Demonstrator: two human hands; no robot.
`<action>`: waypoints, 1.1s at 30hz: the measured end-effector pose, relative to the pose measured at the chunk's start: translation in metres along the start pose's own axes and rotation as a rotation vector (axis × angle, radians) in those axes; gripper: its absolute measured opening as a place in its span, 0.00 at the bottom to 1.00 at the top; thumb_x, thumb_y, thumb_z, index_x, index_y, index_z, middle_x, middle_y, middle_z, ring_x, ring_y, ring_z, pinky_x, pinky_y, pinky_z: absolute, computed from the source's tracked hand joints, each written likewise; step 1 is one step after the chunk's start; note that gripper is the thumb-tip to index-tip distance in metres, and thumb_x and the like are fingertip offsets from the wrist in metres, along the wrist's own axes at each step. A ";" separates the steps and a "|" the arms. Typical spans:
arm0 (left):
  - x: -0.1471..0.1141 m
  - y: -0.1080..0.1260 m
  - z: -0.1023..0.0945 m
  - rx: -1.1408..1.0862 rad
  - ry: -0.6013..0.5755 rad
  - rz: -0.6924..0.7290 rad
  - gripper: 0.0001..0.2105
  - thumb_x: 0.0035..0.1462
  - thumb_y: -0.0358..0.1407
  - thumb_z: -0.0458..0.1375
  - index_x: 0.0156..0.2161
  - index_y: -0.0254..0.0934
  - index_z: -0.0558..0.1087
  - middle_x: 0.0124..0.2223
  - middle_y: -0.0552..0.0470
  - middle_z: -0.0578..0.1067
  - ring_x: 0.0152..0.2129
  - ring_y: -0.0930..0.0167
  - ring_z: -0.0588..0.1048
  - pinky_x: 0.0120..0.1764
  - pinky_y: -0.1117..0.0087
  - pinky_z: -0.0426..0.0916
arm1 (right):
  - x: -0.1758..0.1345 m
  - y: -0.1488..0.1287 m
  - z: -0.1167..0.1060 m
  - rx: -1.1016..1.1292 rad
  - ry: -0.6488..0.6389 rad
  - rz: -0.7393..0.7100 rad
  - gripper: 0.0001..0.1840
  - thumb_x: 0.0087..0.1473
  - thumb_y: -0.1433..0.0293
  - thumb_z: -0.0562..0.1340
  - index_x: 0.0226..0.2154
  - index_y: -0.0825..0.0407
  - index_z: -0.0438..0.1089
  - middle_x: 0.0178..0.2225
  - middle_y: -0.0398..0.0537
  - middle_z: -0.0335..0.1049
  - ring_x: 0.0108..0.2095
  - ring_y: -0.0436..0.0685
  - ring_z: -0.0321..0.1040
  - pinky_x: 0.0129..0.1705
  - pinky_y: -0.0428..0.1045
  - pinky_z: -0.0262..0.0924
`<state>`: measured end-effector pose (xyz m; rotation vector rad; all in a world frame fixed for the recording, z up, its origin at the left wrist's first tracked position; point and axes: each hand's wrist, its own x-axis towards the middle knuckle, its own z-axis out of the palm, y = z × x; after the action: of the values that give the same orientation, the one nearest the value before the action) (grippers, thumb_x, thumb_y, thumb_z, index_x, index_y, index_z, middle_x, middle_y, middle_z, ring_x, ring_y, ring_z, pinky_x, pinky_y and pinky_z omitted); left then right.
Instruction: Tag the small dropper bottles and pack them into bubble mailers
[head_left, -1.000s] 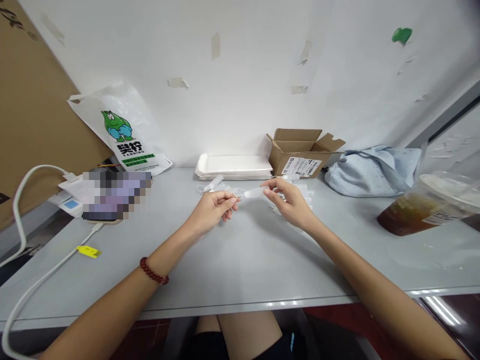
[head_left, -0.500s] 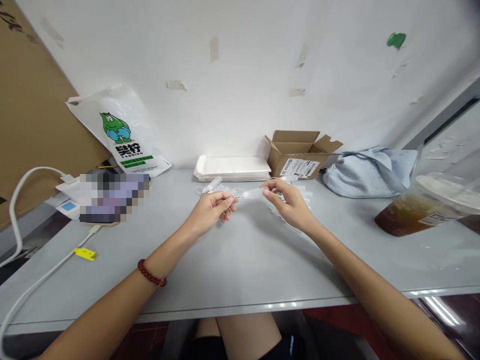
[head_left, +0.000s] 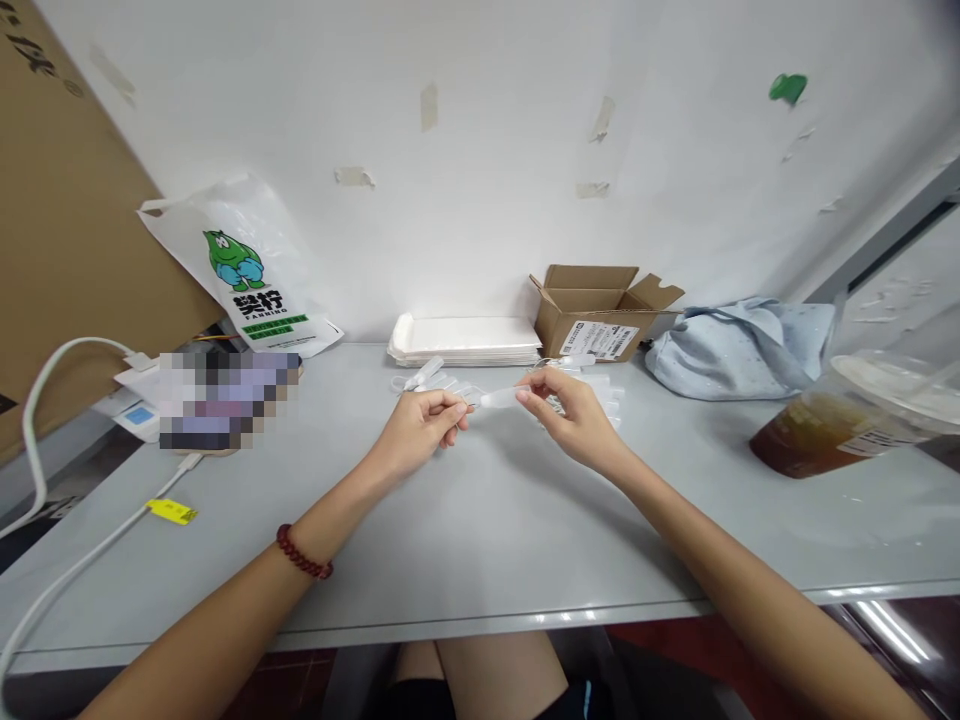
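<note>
Between my hands, above the table, is a small translucent white tube, lying nearly level. My right hand pinches its right end between thumb and fingers. At the tube's left end, my left hand is closed in a pinch on a thin dark piece, too small to make out fully. Several similar white tubes with thin loops lie on the table behind my left hand. More tubes lie behind my right hand, which partly hides them.
At the back stand a stack of white envelopes and an open cardboard box. A blue cloth bag and a drink cup are at right. At left are a white plastic bag, a pixelated phone and a white cable.
The tube and my right hand have shifted slightly left, bringing the tube's left end closer to my left fingertips. The whole view has tipped up a little.
</note>
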<state>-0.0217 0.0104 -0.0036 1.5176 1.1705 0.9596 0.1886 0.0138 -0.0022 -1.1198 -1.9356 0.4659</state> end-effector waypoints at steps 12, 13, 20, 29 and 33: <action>0.000 -0.015 0.002 -0.065 -0.056 0.006 0.10 0.51 0.38 0.59 0.24 0.34 0.71 0.21 0.55 0.68 0.18 0.77 0.64 0.26 0.72 0.60 | -0.004 0.003 0.009 0.062 -0.026 0.040 0.15 0.57 0.58 0.58 0.30 0.52 0.70 0.29 0.47 0.70 0.30 0.53 0.64 0.33 0.49 0.58; 0.000 -0.014 0.002 -0.072 -0.049 0.004 0.10 0.51 0.38 0.59 0.24 0.34 0.71 0.21 0.55 0.69 0.18 0.77 0.64 0.26 0.72 0.60 | -0.004 0.002 0.009 0.069 -0.023 0.044 0.15 0.56 0.58 0.58 0.29 0.52 0.70 0.29 0.47 0.70 0.30 0.53 0.64 0.32 0.49 0.57; -0.002 -0.008 0.001 -0.094 -0.021 -0.012 0.09 0.51 0.38 0.59 0.24 0.34 0.72 0.22 0.55 0.70 0.17 0.77 0.64 0.27 0.71 0.62 | -0.006 0.003 0.012 0.130 -0.020 0.076 0.14 0.56 0.59 0.59 0.30 0.53 0.70 0.27 0.46 0.69 0.29 0.53 0.63 0.31 0.49 0.57; 0.004 -0.005 -0.009 -0.048 -0.034 -0.007 0.12 0.52 0.41 0.59 0.25 0.34 0.73 0.19 0.56 0.68 0.18 0.76 0.65 0.27 0.72 0.62 | -0.006 0.004 0.018 0.168 0.011 0.140 0.14 0.54 0.59 0.59 0.30 0.53 0.70 0.25 0.45 0.68 0.27 0.52 0.61 0.31 0.49 0.56; 0.010 -0.011 -0.017 -0.022 -0.025 -0.032 0.14 0.51 0.43 0.60 0.25 0.34 0.74 0.22 0.53 0.70 0.20 0.75 0.67 0.25 0.72 0.62 | -0.005 0.005 0.017 0.193 0.041 0.156 0.17 0.54 0.55 0.60 0.29 0.52 0.70 0.27 0.45 0.69 0.29 0.52 0.62 0.32 0.49 0.57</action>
<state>-0.0377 0.0247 -0.0097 1.4855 1.1590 0.9269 0.1787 0.0139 -0.0177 -1.1492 -1.7337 0.6940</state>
